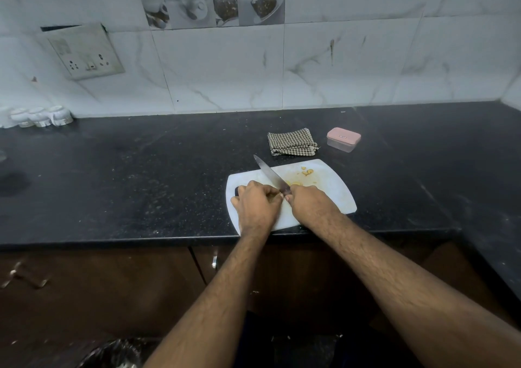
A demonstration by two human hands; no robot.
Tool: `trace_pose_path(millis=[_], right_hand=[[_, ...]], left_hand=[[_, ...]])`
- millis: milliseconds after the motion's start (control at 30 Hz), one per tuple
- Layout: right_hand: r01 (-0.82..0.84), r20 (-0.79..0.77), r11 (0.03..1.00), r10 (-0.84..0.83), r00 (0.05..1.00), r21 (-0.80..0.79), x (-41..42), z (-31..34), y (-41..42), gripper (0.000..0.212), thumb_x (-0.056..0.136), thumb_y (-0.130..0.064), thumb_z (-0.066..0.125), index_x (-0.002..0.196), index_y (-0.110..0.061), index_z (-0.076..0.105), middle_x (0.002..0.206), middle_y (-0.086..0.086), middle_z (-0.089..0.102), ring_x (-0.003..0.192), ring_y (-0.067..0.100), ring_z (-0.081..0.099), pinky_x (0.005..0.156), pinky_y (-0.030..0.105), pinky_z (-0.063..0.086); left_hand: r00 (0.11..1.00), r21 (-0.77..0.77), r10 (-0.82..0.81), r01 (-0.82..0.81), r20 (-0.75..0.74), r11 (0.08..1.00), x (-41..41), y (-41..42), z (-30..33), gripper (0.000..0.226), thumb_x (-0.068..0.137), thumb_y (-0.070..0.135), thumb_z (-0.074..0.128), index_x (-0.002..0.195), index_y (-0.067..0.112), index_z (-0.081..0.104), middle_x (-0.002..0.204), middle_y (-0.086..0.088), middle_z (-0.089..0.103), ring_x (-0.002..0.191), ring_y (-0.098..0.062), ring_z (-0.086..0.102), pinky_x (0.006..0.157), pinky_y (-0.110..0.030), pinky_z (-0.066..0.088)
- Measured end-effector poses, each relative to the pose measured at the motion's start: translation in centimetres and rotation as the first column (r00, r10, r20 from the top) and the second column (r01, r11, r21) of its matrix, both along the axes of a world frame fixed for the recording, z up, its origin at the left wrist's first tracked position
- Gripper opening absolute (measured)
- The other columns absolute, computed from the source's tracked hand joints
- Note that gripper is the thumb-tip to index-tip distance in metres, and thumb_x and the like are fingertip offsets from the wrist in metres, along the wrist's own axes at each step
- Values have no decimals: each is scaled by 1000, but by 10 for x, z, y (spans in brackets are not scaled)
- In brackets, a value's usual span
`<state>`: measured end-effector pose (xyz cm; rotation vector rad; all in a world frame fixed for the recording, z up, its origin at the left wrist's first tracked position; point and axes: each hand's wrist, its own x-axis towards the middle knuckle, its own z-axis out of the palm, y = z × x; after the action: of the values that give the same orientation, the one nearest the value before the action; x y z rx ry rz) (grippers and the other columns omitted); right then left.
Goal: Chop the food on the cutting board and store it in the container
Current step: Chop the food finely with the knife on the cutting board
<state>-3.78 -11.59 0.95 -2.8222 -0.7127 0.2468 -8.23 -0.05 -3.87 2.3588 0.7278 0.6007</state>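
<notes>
A white cutting board [332, 190] lies at the front edge of the black counter. Small yellowish food pieces [306, 172] sit near its far edge, and more lie beside the blade [294, 183]. My right hand [311, 204] grips the handle of a knife [270, 173], whose blade points up and to the left over the board. My left hand [258, 202] rests on the board's left part with fingers curled, their tips close to the blade's base; what they pinch is hidden. A clear container with a pink lid [343, 139] stands shut behind the board to the right.
A folded checked cloth [291, 142] lies just behind the board. Three white cups [39, 117] stand at the far left by the tiled wall. A wall socket plate [84, 55] hangs above them. A bin with a black bag [112, 353] sits below the counter.
</notes>
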Motion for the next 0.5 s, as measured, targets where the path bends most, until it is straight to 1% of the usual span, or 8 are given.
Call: trace_pose_path(millis=[67,167,300,367,433,500], right_hand=[[-2,4,1000,2,1000,-28,-1,1,2,31,107,-34,41,129,-16,55,110,8,62,91,22,53,77,36,49],[-10,10,998,11,1000,-55,-1,2,4,32,107,-35,41,130,-17,56,113,8,63,96,22,57,82,38,52],[-6,-12,997,5,1000,-83,2,3,6,34,107,-36,41,132,-18,55,113,7,64,92,19,56,83,37,54],[-4,-20,996,2,1000,-93,4,2,7,33,107,-36,42,132,-18,54,112,6,63,91,19,56,82,36,54],[-16,-7,993,16,1000,-117,4,2,9,32,107,-32,44,133,-17,53,113,7,62,91,19,55,78,34,51],[-36,18,987,40,999,-159,3,2,11,32,106,-27,45,135,-17,51,117,8,60,96,21,56,75,34,48]], left_hand=[[1000,-16,5,-5,7,1000,0,1,-1,14,91,40,72,97,31,80,107,12,65,107,-16,42,87,-33,22],[1000,-24,9,-9,2,1000,2,1,-2,13,90,41,73,94,31,81,104,15,66,107,-15,42,86,-34,22],[1000,-39,15,-15,-3,999,4,2,-3,12,90,40,73,93,30,80,104,14,64,105,-13,41,87,-33,22],[1000,-37,12,-13,-4,999,4,2,-4,11,90,38,72,92,30,79,103,14,64,104,-13,40,86,-33,22],[1000,-32,15,-15,-5,999,5,2,-4,10,90,36,71,91,30,80,101,14,66,103,-13,40,86,-34,23],[1000,-33,19,-19,-3,999,5,3,-4,10,89,36,71,89,31,80,99,15,67,101,-11,38,85,-34,23]])
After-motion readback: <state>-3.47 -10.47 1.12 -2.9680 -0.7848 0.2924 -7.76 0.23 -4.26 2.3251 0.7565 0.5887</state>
